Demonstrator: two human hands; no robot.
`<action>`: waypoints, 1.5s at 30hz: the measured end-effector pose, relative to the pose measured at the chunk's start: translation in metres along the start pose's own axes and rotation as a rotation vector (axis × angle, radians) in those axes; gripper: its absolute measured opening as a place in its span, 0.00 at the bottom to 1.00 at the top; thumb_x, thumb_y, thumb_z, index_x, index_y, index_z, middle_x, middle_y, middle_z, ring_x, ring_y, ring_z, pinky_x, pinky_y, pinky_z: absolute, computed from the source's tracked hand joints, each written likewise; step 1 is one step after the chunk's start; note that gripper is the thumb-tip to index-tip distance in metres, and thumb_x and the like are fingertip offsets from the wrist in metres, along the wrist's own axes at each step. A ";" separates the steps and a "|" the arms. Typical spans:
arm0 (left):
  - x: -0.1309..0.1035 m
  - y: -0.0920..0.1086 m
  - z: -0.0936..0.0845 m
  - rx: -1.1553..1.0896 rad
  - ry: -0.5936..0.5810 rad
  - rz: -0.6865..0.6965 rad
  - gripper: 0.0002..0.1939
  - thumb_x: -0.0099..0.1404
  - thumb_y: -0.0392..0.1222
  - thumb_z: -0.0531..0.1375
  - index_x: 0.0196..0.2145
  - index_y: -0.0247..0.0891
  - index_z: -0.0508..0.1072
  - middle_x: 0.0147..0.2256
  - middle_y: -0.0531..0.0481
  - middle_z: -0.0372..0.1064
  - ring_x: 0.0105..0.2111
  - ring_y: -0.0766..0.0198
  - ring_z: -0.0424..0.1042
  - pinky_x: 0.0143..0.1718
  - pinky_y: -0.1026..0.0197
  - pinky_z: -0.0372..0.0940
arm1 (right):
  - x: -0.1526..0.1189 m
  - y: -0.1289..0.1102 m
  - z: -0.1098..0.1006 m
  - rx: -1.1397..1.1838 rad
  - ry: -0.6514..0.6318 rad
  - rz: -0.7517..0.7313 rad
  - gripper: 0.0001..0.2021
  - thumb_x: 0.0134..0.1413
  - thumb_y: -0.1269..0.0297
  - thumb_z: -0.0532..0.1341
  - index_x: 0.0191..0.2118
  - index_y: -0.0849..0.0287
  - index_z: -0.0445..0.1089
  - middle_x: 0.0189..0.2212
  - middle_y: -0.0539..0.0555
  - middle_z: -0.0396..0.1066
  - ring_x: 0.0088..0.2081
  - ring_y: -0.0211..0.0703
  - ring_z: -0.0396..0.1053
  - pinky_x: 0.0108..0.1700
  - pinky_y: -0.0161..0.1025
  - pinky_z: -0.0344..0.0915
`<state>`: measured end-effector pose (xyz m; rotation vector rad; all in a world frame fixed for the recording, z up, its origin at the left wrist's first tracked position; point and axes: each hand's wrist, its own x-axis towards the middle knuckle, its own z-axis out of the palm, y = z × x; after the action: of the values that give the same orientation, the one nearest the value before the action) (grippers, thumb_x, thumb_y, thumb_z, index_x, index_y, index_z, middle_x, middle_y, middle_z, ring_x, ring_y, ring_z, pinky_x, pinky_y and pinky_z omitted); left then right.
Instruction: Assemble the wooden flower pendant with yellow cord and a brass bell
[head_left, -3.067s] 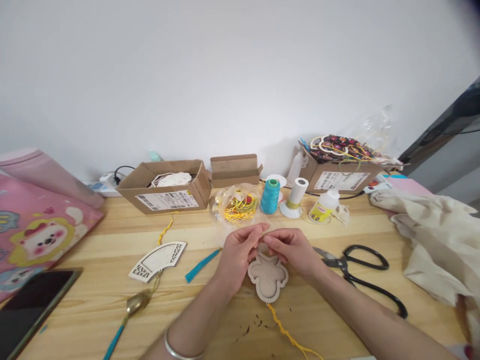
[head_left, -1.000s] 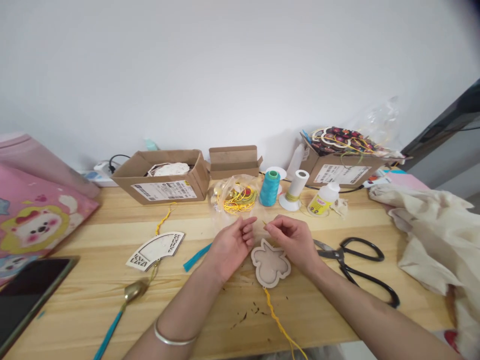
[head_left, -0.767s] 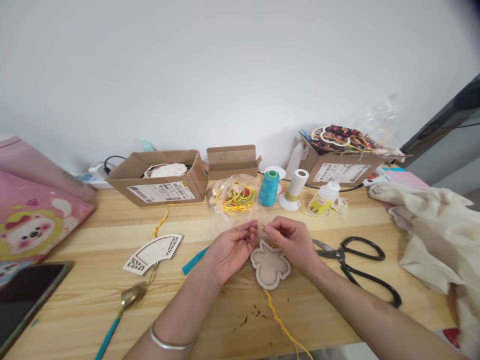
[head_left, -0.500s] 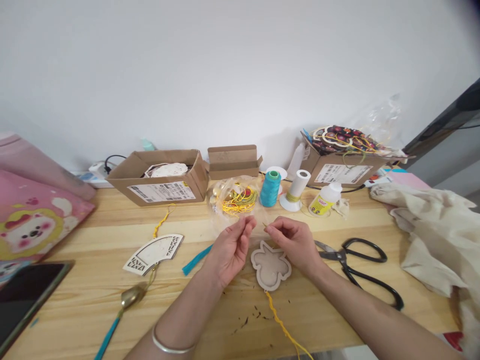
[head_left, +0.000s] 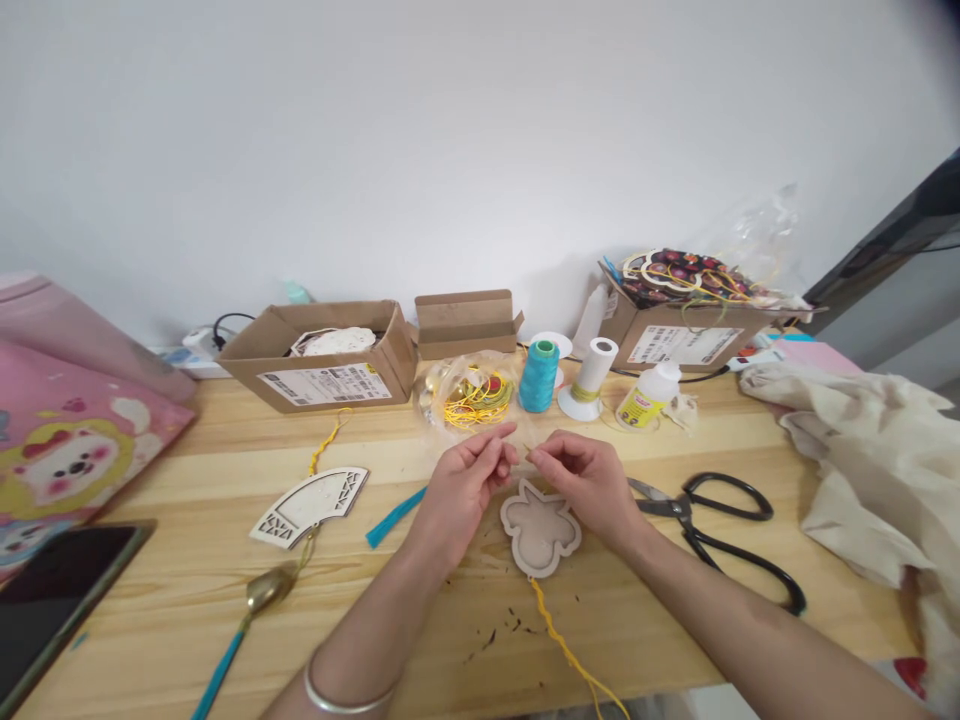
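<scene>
My right hand (head_left: 583, 478) pinches a thin, short piece of cord between thumb and forefinger, just above a grey-white shaped plaque (head_left: 540, 530). Beside it, my left hand (head_left: 472, 485) has its fingers curled with the forefinger extended toward the cord; whether anything is between its fingertips is too small to tell. A yellow braided cord (head_left: 559, 640) hangs from the plaque's lower edge. Behind my hands sits a clear bag with yellow cords (head_left: 480, 398). A blue tassel (head_left: 396, 517) lies left of my left forearm.
Black-handled scissors (head_left: 682, 508) lie right of my right hand. Behind stand a teal thread spool (head_left: 539, 378), a white spool (head_left: 596, 370), a glue bottle (head_left: 646, 398) and cardboard boxes (head_left: 330, 385). A fan-shaped piece (head_left: 311, 505), phone (head_left: 67, 610) and cloth (head_left: 862, 450) flank my arms.
My left hand has turned, its fingers curling more and its forefinger reaching toward my right fingertips. My right hand has barely moved and keeps its pinch. The view has shifted slightly.
</scene>
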<state>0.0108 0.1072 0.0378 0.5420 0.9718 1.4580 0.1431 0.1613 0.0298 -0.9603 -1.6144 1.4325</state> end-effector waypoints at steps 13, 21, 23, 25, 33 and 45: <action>0.007 -0.007 -0.003 -0.212 0.045 -0.116 0.07 0.50 0.34 0.64 0.29 0.31 0.73 0.26 0.52 0.69 0.24 0.75 0.66 0.27 0.73 0.64 | -0.003 -0.008 -0.001 -0.087 -0.031 -0.148 0.08 0.44 0.65 0.59 0.20 0.62 0.66 0.17 0.47 0.60 0.19 0.30 0.55 0.20 0.29 0.54; 0.008 -0.012 0.000 -0.226 0.034 -0.132 0.07 0.51 0.32 0.64 0.31 0.32 0.74 0.25 0.51 0.71 0.24 0.74 0.69 0.30 0.72 0.67 | -0.004 -0.008 -0.001 -0.189 -0.019 -0.183 0.08 0.45 0.67 0.57 0.20 0.62 0.67 0.17 0.48 0.63 0.19 0.31 0.57 0.21 0.29 0.55; 0.008 -0.011 -0.001 -0.189 0.034 -0.118 0.08 0.50 0.32 0.64 0.31 0.32 0.74 0.25 0.50 0.71 0.25 0.73 0.69 0.30 0.71 0.67 | -0.004 -0.007 -0.001 -0.183 -0.017 -0.157 0.08 0.44 0.67 0.58 0.19 0.62 0.66 0.17 0.48 0.62 0.19 0.30 0.57 0.20 0.29 0.55; 0.008 -0.011 -0.001 -0.160 0.039 -0.098 0.09 0.49 0.31 0.64 0.31 0.33 0.74 0.25 0.51 0.71 0.25 0.73 0.70 0.30 0.72 0.67 | -0.004 -0.007 -0.001 -0.171 -0.017 -0.127 0.07 0.43 0.67 0.58 0.19 0.62 0.66 0.16 0.47 0.62 0.19 0.30 0.57 0.20 0.29 0.55; 0.007 -0.009 0.001 -0.116 0.046 -0.055 0.10 0.47 0.31 0.65 0.31 0.34 0.75 0.26 0.53 0.72 0.25 0.74 0.69 0.31 0.73 0.67 | -0.005 -0.009 -0.001 -0.160 -0.015 -0.086 0.08 0.42 0.67 0.57 0.18 0.62 0.65 0.15 0.47 0.61 0.18 0.31 0.56 0.20 0.29 0.55; 0.005 -0.008 0.003 -0.040 0.008 -0.038 0.11 0.48 0.33 0.65 0.33 0.36 0.75 0.27 0.53 0.72 0.27 0.74 0.69 0.33 0.71 0.65 | -0.004 -0.011 -0.001 -0.148 -0.018 -0.051 0.08 0.42 0.66 0.57 0.18 0.62 0.64 0.15 0.47 0.61 0.18 0.31 0.56 0.20 0.29 0.55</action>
<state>0.0169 0.1119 0.0313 0.4862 0.9526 1.4438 0.1453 0.1571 0.0407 -0.9842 -1.7657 1.3050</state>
